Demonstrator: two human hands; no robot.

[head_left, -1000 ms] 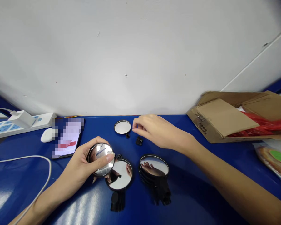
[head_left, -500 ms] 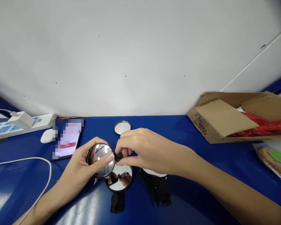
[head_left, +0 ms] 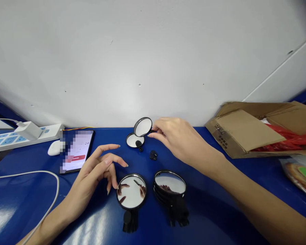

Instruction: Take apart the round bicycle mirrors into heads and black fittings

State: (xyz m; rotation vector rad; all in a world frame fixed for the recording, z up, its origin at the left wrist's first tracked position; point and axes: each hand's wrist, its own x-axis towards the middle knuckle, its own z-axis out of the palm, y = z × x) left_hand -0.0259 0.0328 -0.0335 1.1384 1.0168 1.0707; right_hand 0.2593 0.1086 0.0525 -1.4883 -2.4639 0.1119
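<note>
Near the wall, my right hand (head_left: 175, 136) pinches the black stem of a tilted round mirror (head_left: 143, 127). Beneath that one, another round mirror (head_left: 133, 140) lies on the blue table. My left hand (head_left: 102, 170) is spread and holds nothing, its fingers beside a round mirror with a black clamp (head_left: 132, 191). To the right of it rests a stack of black-rimmed mirrors (head_left: 170, 183) with black clamps. A small black part (head_left: 153, 155) lies between the stack and the far mirrors.
An opened cardboard box (head_left: 247, 131) with red plastic stands at the right, a bagged item (head_left: 302, 175) in front of it. At the left are a phone (head_left: 79, 151), a white mouse-like object (head_left: 55, 148), a power strip (head_left: 52, 131) and a white cable (head_left: 57, 183).
My left hand has let go of the mirror. My right hand has moved up and away toward the wall with a mirror. The small black part now shows on the table.
</note>
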